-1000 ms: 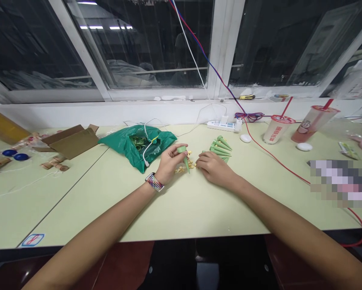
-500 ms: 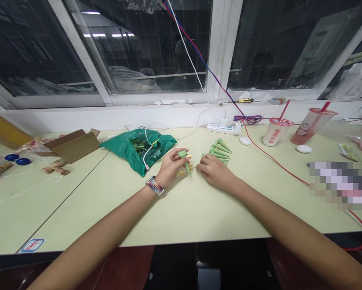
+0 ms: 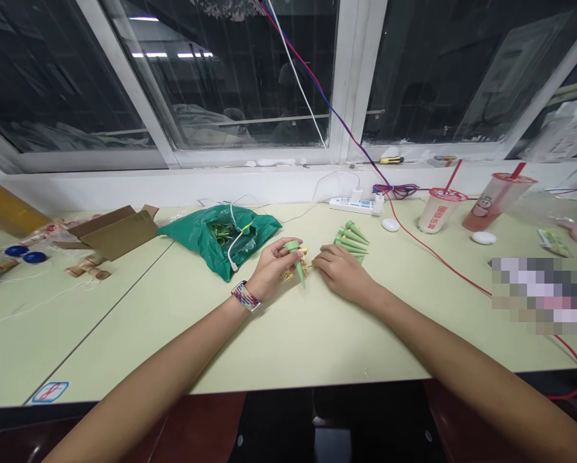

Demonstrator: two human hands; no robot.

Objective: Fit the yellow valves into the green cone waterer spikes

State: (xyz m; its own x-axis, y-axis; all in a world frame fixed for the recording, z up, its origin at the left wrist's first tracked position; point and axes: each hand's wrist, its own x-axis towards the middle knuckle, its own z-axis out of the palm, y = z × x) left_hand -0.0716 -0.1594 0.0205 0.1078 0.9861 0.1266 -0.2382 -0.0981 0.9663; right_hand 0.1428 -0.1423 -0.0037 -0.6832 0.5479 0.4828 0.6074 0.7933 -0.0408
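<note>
My left hand is closed around a green plant-watering spike, its capped top up and its point slanting down to the right. Small yellow plastic pieces show behind the spike, partly hidden by my left fingers. My right hand rests low over the table with its fingers curled together at the right edge of these pieces; anything between the fingertips is hidden. Just beyond my right hand, several green spikes lie fanned out, points to the right.
A green plastic bag lies open to the left, with green parts inside and a white cable across it. Behind stand a power strip and two drink cups. A red cable crosses the right side. A cardboard box sits left.
The green spike in my left hand has turned slightly, and its point sits a little lower. My right hand has shifted very slightly, fingers still curled by the yellow pieces.
</note>
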